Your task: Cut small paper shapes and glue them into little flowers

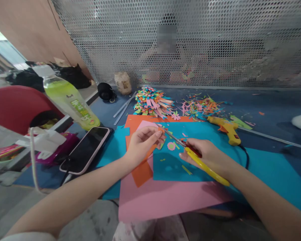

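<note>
My left hand [143, 142] pinches a small orange paper piece [161, 130] above the sheets. My right hand [207, 154] grips scissors [190, 154] with yellow and red handles, whose blades point at that piece. Under the hands lie a teal sheet [188, 170], a pink sheet [165, 199] and an orange sheet [141, 172]. A small pink paper flower [171, 146] and loose green snippets rest on the teal sheet.
A phone [86, 149] on a cable lies left, beside a tilted green drink bottle [69, 100]. A yellow glue gun [227, 129] lies right. A pile of coloured paper strips [153, 102] and scraps [203, 106] sit behind. Beyond the perforated metal screen [215, 40] sits another person.
</note>
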Tool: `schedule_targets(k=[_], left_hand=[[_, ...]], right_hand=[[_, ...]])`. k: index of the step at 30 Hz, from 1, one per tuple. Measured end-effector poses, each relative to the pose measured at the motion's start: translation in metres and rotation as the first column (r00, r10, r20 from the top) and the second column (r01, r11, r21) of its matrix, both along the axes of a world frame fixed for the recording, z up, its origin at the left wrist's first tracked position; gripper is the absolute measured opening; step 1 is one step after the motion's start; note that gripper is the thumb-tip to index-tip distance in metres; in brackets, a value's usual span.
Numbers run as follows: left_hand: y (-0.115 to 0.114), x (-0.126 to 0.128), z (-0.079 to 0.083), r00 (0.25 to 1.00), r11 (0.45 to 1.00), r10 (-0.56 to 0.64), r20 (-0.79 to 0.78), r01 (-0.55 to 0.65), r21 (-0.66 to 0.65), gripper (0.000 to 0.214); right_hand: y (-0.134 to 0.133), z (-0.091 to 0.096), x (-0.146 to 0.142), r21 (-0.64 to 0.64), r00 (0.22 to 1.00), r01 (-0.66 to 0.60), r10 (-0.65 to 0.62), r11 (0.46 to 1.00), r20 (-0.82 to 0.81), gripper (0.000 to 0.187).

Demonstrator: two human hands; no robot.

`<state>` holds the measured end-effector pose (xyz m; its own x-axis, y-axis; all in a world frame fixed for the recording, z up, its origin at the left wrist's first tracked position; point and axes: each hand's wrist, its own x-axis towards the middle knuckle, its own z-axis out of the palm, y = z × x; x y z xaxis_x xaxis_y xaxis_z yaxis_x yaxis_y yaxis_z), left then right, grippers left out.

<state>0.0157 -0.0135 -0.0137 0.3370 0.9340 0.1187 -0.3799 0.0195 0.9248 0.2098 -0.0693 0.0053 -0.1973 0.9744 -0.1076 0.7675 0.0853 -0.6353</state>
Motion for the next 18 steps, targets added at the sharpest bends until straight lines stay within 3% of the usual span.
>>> schedule_targets(k=[18], left_hand=[[-0.0014, -0.0017, 0.0004, 0.999, 0.999, -0.014, -0.046, 0.015, 0.033, 0.015]], right_hand=[[-0.0011, 0.0031, -0.0001, 0.022, 1.0, 0.004, -0.004, 1.0, -0.003, 0.03]])
